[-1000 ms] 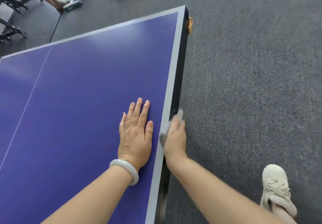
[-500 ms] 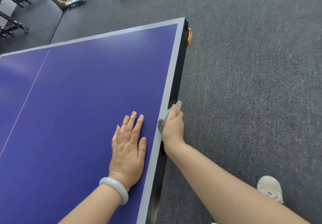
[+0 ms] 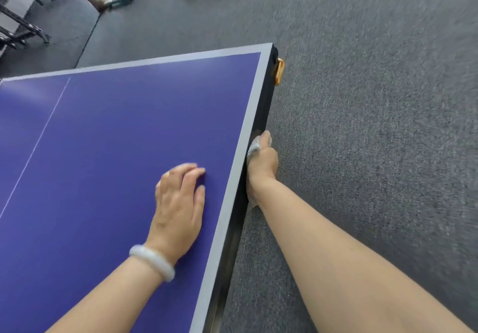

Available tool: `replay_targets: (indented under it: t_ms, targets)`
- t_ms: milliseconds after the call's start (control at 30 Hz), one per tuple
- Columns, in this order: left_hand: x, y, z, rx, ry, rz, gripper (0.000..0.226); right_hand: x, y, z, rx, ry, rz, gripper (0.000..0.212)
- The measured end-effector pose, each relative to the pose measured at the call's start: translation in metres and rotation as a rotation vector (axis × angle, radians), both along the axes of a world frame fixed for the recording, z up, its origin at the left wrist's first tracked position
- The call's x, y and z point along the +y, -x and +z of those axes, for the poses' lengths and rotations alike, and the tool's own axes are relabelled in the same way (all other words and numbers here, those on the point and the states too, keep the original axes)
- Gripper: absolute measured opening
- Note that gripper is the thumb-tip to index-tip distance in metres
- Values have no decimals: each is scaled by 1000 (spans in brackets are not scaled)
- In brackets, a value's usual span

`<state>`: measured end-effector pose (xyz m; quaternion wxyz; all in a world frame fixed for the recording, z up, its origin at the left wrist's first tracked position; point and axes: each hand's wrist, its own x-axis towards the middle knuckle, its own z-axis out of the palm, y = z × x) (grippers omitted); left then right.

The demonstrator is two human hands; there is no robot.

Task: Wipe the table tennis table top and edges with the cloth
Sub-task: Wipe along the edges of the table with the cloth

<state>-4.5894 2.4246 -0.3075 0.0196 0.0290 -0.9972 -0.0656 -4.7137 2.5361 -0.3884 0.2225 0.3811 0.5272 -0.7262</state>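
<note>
Head view: cloth (image 3: 253,149) is clamped in the right hand (image 3: 263,163) grip against the counter (image 3: 108,136) side edge. The left hand (image 3: 178,203) is laid loosely spread on top. Snagging on the orange corner fitting (image 3: 279,71) is possible if the stroke is run that far.

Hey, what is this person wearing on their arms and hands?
The left forearm and right forearm are bare, no sleeves in view. The left one wears a smooth, rounded, milky-white bangle. The left hand and right hand show no gloves; rings cannot be made out.
</note>
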Motion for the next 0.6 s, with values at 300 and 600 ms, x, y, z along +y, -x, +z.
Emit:
replay_targets:
  t_ms: [300, 600]
  targets:
    - [48, 177, -24, -130, 54, 135, 52, 0, -2, -12, 14, 48, 59, 64]
    - [46, 172, -23, -76, -49, 105, 59, 12, 67, 8, 144, 205, 4, 52]
